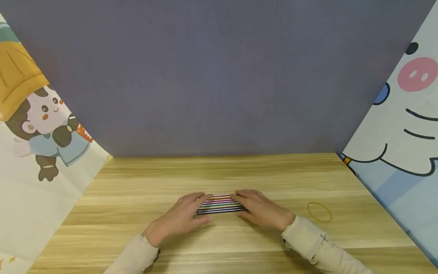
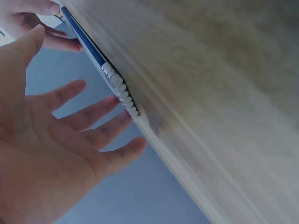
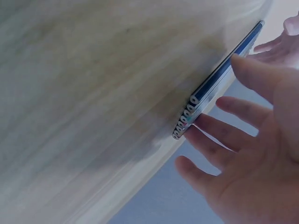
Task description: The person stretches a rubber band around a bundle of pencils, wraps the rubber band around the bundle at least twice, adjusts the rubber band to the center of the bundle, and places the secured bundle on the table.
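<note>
Several striped pencils [image 1: 220,205] lie side by side in a flat row on the table, running left to right. My left hand [image 1: 184,215] is at their left end, fingers reaching over the far side and thumb on the near side. In the left wrist view, white eraser tips [image 2: 125,93] with metal bands face that hand, whose fingers are loosely spread and touch the row. At the opposite end, my right hand [image 1: 261,209] rests its extended fingers against the pencils. The right wrist view shows flat, unsharpened pencil ends [image 3: 187,114] there.
A thin yellow rubber band [image 1: 323,221] lies on the wood-grain table [image 1: 219,171], to the right of my right hand. A grey panel [image 1: 219,76] rises at the table's back edge. Cartoon-printed sheets [image 1: 41,213] flank the table on both sides.
</note>
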The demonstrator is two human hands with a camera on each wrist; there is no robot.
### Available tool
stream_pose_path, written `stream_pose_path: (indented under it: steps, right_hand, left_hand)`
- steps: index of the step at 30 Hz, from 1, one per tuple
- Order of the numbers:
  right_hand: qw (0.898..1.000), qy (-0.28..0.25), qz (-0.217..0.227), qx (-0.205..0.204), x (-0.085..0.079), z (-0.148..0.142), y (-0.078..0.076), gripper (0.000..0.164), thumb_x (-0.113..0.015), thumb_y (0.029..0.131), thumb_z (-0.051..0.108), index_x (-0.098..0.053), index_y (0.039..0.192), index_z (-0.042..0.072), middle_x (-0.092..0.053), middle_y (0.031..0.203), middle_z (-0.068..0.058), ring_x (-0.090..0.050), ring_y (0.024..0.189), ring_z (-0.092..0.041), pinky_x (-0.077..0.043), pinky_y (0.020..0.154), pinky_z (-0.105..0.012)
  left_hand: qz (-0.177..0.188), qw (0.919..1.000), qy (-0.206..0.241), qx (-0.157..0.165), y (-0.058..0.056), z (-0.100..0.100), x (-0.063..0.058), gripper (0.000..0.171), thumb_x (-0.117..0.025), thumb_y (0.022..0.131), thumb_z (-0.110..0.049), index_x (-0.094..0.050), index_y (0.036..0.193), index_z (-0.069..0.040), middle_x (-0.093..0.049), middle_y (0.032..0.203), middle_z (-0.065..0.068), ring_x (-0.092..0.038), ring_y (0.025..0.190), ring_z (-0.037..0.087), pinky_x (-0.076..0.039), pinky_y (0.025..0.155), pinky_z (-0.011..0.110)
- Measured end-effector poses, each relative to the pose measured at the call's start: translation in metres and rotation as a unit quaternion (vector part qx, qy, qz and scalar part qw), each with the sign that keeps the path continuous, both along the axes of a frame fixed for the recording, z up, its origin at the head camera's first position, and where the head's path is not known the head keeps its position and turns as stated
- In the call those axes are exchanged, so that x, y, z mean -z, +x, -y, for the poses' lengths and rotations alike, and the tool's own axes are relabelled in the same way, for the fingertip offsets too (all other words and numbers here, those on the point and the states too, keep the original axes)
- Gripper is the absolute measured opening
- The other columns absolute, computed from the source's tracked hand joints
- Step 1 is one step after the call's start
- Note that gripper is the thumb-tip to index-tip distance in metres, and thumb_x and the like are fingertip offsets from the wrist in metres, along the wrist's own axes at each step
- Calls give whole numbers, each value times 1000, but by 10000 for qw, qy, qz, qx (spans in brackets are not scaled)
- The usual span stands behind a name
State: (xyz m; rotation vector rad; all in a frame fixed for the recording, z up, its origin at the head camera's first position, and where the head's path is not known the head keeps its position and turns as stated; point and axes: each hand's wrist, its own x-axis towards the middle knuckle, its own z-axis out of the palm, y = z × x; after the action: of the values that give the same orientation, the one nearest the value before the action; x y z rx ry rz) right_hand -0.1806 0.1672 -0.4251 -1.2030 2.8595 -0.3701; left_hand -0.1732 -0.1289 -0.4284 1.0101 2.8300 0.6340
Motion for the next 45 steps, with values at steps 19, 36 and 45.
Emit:
stream_pose_path:
  steps: [19, 36, 45]
  right_hand:
    - [9995, -62, -313, 51, 0, 9, -9, 65, -77, 89, 29, -49, 144, 6, -63, 120, -10, -62, 105, -22, -56, 87, -38]
    - [9996, -229, -158, -61, 2, 7, -12, 29, -77, 89, 31, -61, 104, 11, -56, 94, 3, -46, 82, -8, -46, 72, -29]
    - [9987, -6, 504, -21, -4, 10, -11, 25, -73, 92, 28, -54, 100, 13, -47, 86, 6, -41, 79, -10, -38, 70, -28]
  left_hand:
    - [-1521, 9863, -639, 40, -6, -14, 9, 61, -67, 89, -56, -58, 131, -12, -56, 107, 5, -53, 95, 22, -49, 80, 42]
    - [-1365, 9854, -1014, -127, -11, -23, 6, 59, -66, 88, -58, -60, 118, -7, -55, 99, 5, -50, 88, 21, -47, 74, 38]
    - [-564, 9953, -784, -114, -15, -24, 1, 45, -71, 89, -49, -63, 108, -8, -56, 95, 0, -52, 89, 20, -42, 76, 36]
